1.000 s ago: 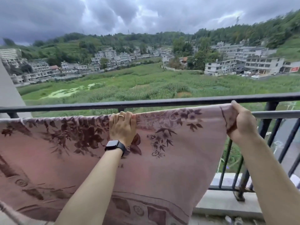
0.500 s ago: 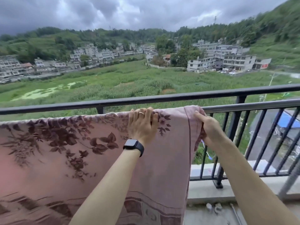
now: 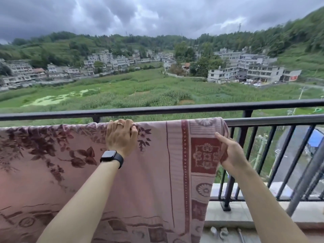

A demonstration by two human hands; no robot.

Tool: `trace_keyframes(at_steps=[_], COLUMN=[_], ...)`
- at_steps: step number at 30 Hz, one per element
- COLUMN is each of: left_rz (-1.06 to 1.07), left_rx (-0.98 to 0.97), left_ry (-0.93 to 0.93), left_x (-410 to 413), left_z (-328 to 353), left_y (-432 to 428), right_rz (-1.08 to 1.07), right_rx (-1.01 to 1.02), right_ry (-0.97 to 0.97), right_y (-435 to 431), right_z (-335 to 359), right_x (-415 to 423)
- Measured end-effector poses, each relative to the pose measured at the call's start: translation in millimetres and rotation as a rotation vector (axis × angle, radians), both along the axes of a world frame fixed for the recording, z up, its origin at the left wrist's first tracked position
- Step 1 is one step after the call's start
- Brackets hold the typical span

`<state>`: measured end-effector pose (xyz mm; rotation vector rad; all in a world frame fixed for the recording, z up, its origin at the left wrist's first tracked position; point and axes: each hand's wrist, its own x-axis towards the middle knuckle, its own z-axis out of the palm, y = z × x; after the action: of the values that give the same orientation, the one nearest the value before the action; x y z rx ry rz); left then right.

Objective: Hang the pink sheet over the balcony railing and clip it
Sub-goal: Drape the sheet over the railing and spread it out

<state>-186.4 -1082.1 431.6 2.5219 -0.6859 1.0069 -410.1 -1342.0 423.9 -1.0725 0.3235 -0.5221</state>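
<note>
The pink sheet (image 3: 154,172), patterned with dark red flowers and a bordered edge, hangs over the lower rail of the black balcony railing (image 3: 273,122). Its right edge ends near the middle right of the rail. My left hand (image 3: 121,137), with a ring and a black watch, has its fingers curled over the top of the sheet on the rail. My right hand (image 3: 231,153) grips the sheet's right edge just below the rail, thumb on the front. No clip is in view.
A second, higher rail (image 3: 175,108) runs across in front of fields and buildings. Vertical black bars (image 3: 280,160) fill the right part of the railing above a concrete ledge (image 3: 233,218). A few small objects (image 3: 219,232) lie on the floor below.
The sheet has been drawn to the right along the rail, so its bordered edge now shows. My right hand dropped from the top corner to the edge below the rail.
</note>
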Motion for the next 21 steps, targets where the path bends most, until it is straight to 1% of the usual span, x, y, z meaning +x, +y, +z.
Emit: trace_keyframes(at_steps=[2,4,6,7,9,11,14,18,20,21], left_rz=[0.064,0.076,0.040,0.029,0.040,0.059,0.077,0.101,0.105,0.110], left_rx=[-0.042,-0.052,-0.044,-0.046,-0.057,-0.051,-0.057,-0.034,-0.031,-0.042], left_ry=[0.048,0.084,0.100,0.112,0.136,0.171,0.189,0.176,0.175,0.176], left_x=[-10.5,-24.1,-39.9,-46.8,-53.8,-52.8,-47.1,-43.9,-43.7,-43.8], left_z=[4.1,7.5,7.7,7.1,4.9,4.0,2.5,1.3,2.4,3.4], left_y=[-11.6,-29.1,-53.4,-65.4,-80.3,-82.7,-77.9,-77.5,-78.3,-79.3], right_rz=[0.159,0.289,0.363,0.370,0.333,0.254,0.054,-0.066,-0.082,-0.073], right_rx=[0.036,0.157,0.219,0.189,0.081,-0.007,-0.111,-0.018,0.014,0.073], right_ry=[-0.016,-0.036,-0.021,-0.004,0.059,0.095,0.042,-0.146,-0.153,-0.134], right_y=[-7.9,-15.2,-20.8,-22.5,-26.0,-38.7,-68.7,-102.5,-106.4,-104.5], right_z=[1.8,9.2,15.2,17.3,24.7,37.8,63.0,76.3,62.5,49.0], right_x=[-4.9,-7.8,-5.6,-4.2,-4.7,-7.9,-21.1,-42.4,-47.3,-48.3])
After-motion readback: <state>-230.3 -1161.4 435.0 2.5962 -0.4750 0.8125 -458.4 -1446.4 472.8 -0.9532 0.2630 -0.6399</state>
